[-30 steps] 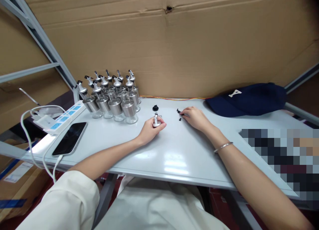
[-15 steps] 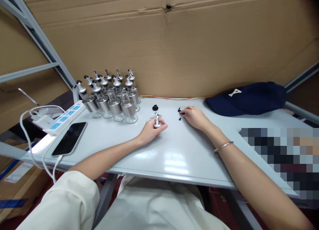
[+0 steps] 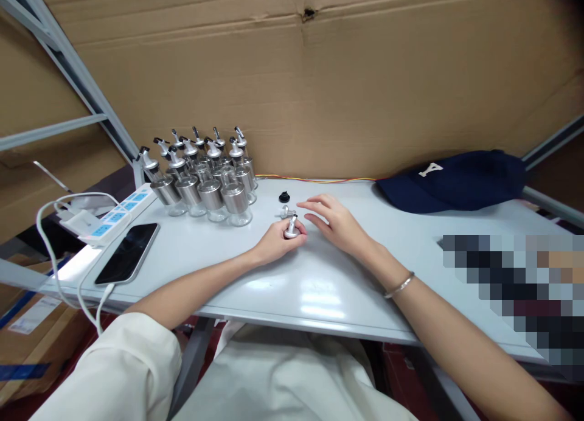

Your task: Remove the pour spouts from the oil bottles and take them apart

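Observation:
My left hand (image 3: 278,241) is closed around a silver pourer spout (image 3: 292,228), held upright just above the table, with a dark spot at its tip. Beyond it lies another silver spout piece (image 3: 286,212), partly covered by the held one. My right hand (image 3: 340,223) hovers close on the right, fingers stretched and thumb apart, with nothing visible between them. A black stopper (image 3: 284,196) sits farther back on the table. The small black parts seen earlier are out of sight, perhaps behind my right hand.
Several glass-and-steel oil bottles (image 3: 211,197), most with pourer spouts, stand at the back left. A phone (image 3: 128,255) and a power strip (image 3: 123,217) with white cables lie left. A navy cap (image 3: 451,180) rests at the back right, before a cardboard wall (image 3: 347,92). A blurred patch covers the right edge.
My right hand has moved left from the small black parts to beside the spout, its fingers now spread. My left hand has shifted the spout slightly toward me and to the right.

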### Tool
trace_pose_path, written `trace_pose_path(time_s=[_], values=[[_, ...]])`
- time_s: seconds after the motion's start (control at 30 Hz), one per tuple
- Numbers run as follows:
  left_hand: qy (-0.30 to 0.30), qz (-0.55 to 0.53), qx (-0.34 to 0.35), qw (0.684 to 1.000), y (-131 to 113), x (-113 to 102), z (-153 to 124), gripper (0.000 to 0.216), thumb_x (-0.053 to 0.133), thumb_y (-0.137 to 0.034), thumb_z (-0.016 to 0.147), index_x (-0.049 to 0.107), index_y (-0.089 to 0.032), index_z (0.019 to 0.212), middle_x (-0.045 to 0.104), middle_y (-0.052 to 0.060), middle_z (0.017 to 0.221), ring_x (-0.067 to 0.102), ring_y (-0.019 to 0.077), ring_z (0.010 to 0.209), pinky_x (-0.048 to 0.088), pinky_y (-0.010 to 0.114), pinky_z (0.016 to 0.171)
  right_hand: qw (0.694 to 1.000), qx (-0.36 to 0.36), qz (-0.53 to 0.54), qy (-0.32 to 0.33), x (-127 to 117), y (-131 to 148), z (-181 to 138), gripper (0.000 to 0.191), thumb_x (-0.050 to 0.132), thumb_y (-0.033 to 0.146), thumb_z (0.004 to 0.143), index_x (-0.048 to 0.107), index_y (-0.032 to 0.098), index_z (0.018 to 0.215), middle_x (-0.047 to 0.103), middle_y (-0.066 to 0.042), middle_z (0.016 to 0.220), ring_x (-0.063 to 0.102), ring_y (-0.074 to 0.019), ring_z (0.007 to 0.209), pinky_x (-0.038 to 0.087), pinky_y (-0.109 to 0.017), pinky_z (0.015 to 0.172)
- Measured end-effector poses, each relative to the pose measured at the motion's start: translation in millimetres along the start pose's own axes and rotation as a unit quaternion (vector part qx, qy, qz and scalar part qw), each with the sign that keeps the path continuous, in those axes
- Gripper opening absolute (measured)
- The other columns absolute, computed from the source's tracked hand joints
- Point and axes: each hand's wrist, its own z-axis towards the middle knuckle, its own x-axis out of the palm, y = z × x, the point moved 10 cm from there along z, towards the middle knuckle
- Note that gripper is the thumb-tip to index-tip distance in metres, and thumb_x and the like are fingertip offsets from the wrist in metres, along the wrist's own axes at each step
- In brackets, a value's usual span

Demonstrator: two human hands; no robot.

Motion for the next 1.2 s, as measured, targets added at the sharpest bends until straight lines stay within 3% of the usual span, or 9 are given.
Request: trace_pose_path(time_s=[0.13, 0.3, 0.43, 0.63, 0.93, 1.2], values=[[0.019, 0.004, -0.006, 1.000, 1, 3, 1, 0.016, 0.057, -0.029, 0.071, 0.051, -0.015, 0.075, 0.045, -0.006, 0.054, 0.039, 0.0069, 0.048, 0.032, 0.021, 0.051, 0.999, -0.026, 0.004, 0.021, 6, 19, 2, 0.029, 0.039, 0.026, 0.095, 0.061, 0.021, 0.112, 0.061, -0.011, 0.099, 0.055, -0.0212, 0.089, 0.048, -0.037, 0.077], [0.038, -0.007, 0.000, 0.999, -3, 6, 0, 0.021, 0.059, -0.033, 0.071, 0.051, -0.015, 0.076, 0.047, -0.006, 0.054, 0.039, 0.0076, 0.049, 0.032, 0.022, 0.051, 0.999, -0.032, 0.020, 0.035, 8, 19, 1, 0.027, 0.039, 0.026, 0.095, 0.063, 0.020, 0.104, 0.063, -0.010, 0.095, 0.054, -0.0210, 0.086, 0.047, -0.036, 0.077], [0.007, -0.027, 0.013, 1.000, -3, 0, 1, 0.030, 0.064, -0.039, 0.071, 0.049, -0.016, 0.082, 0.049, -0.005, 0.062, 0.044, 0.0084, 0.055, 0.035, 0.022, 0.056, 0.998, -0.021, 0.027, 0.045, 9, 18, 1, 0.023, 0.039, 0.025, 0.095, 0.060, 0.019, 0.102, 0.063, -0.010, 0.094, 0.054, -0.0218, 0.086, 0.046, -0.037, 0.076], [-0.034, -0.104, 0.021, 0.994, 4, -7, 4, 0.034, 0.053, -0.050, 0.081, 0.048, -0.017, 0.085, 0.053, -0.001, 0.078, 0.052, 0.0110, 0.070, 0.041, 0.023, 0.064, 0.998, -0.013, 0.014, 0.053, 12, 17, 0, 0.019, 0.038, 0.024, 0.095, 0.056, 0.018, 0.097, 0.063, -0.010, 0.092, 0.054, -0.0221, 0.085, 0.045, -0.036, 0.075], [-0.001, -0.112, 0.021, 0.993, 0, 0, 3, 0.037, 0.044, -0.051, 0.085, 0.048, -0.015, 0.079, 0.054, 0.000, 0.075, 0.052, 0.0100, 0.064, 0.042, 0.024, 0.063, 0.995, 0.001, -0.023, 0.094, 18, 13, -1, 0.029, 0.032, 0.028, 0.097, 0.056, 0.019, 0.083, 0.056, -0.008, 0.080, 0.048, -0.0204, 0.078, 0.041, -0.032, 0.071], [-0.003, -0.104, 0.020, 0.994, 3, 1, 3, 0.032, 0.043, -0.047, 0.087, 0.048, -0.015, 0.085, 0.053, 0.000, 0.078, 0.053, 0.0097, 0.065, 0.041, 0.023, 0.061, 0.995, 0.015, 0.018, 0.098, 19, 11, -1, 0.033, 0.029, 0.027, 0.096, 0.051, 0.019, 0.072, 0.054, -0.006, 0.074, 0.048, -0.0187, 0.074, 0.040, -0.031, 0.071]])
